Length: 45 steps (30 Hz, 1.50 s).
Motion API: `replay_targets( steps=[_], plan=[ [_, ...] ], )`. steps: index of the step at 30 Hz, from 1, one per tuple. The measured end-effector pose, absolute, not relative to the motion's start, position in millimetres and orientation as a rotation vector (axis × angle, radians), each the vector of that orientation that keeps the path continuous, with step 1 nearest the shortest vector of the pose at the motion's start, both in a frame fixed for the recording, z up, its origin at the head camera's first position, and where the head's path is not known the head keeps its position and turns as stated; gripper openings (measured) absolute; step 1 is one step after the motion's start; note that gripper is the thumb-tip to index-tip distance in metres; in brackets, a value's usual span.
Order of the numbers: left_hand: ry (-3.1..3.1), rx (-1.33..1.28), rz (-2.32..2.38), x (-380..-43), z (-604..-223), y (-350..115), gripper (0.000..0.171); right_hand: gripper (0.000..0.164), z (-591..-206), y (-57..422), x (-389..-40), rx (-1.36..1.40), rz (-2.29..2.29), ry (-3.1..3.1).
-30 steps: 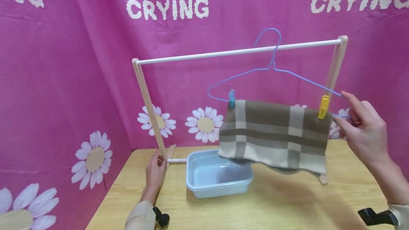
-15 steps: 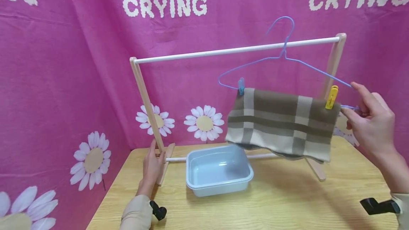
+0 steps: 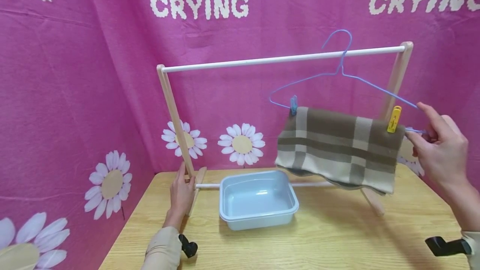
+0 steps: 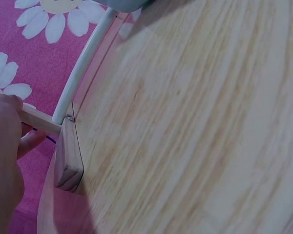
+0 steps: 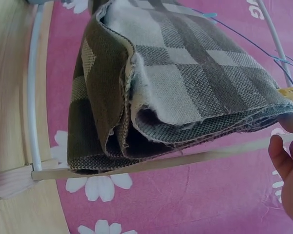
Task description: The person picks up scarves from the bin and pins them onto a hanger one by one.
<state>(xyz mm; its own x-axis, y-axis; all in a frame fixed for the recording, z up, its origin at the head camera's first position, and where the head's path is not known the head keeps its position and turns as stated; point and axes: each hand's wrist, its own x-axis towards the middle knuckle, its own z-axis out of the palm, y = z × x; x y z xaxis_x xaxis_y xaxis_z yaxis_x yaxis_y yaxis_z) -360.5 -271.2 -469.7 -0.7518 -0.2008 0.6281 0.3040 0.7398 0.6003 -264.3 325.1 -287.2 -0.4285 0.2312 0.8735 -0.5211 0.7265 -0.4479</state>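
Note:
In the head view my right hand [image 3: 442,149] holds the right end of a blue wire hanger [image 3: 307,79], pinching it between fingers and thumb. A folded brown and cream checked cloth [image 3: 337,149] hangs over its lower wire. One blue clothespin [image 3: 294,104] and one yellow clothespin [image 3: 394,119] clip the cloth on. The hanger's hook rises above the white bar [image 3: 240,62] of a wooden rack; whether it touches the bar I cannot tell. My left hand [image 3: 181,193] grips the rack's left upright [image 3: 174,116] near the base. In the right wrist view the cloth [image 5: 185,73] shows its layered edge.
A light blue plastic basin [image 3: 258,220] stands on the wooden table [image 3: 318,245], in front of the rack's lower white rod [image 3: 207,186]. The rack's right upright [image 3: 397,80] stands behind the hanger. A pink curtain [image 3: 112,53] with flowers and lettering hangs behind and at the left.
My right hand has carried the hanger and cloth to the right, first rising, then dropping a little. More of the basin is uncovered. The left hand keeps its hold on the rack.

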Motion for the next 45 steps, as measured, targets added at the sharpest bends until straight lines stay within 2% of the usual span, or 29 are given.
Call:
replay_targets(
  steps=[11,20,21,24,25,29,34,39,45],
  plan=[
    [-2.256,-0.061,-0.933,-359,-471,-271,0.065,0.060,-289,317,-256,0.199,0.775,-1.782],
    [-2.251,-0.071,-0.925,-361,-467,-272,0.064,0.062,-321,330,-270,0.240,0.729,-1.768],
    [-2.248,-0.074,-0.915,-361,-467,-272,0.064,0.061,-324,329,-270,0.249,0.725,-1.761],
    [-2.244,-0.074,-0.897,-363,-467,-272,0.063,0.043,-330,328,-271,0.284,0.697,-1.742],
    [-2.243,-0.074,-0.893,-363,-467,-273,0.063,0.043,-332,327,-272,0.295,0.691,-1.737],
    [-2.250,-0.068,-0.887,-364,-469,-274,0.062,0.066,-339,328,-279,0.316,0.662,-1.729],
    [-2.255,-0.072,-0.895,-363,-472,-272,0.063,0.048,-344,334,-284,0.314,0.640,-1.762],
    [-2.223,-0.081,-0.874,-363,-471,-272,0.063,0.073,-345,335,-282,0.308,0.662,-1.847],
    [-2.279,-0.044,-0.906,-360,-468,-272,0.063,0.077,-348,331,-271,0.268,0.722,-1.871]
  ],
)
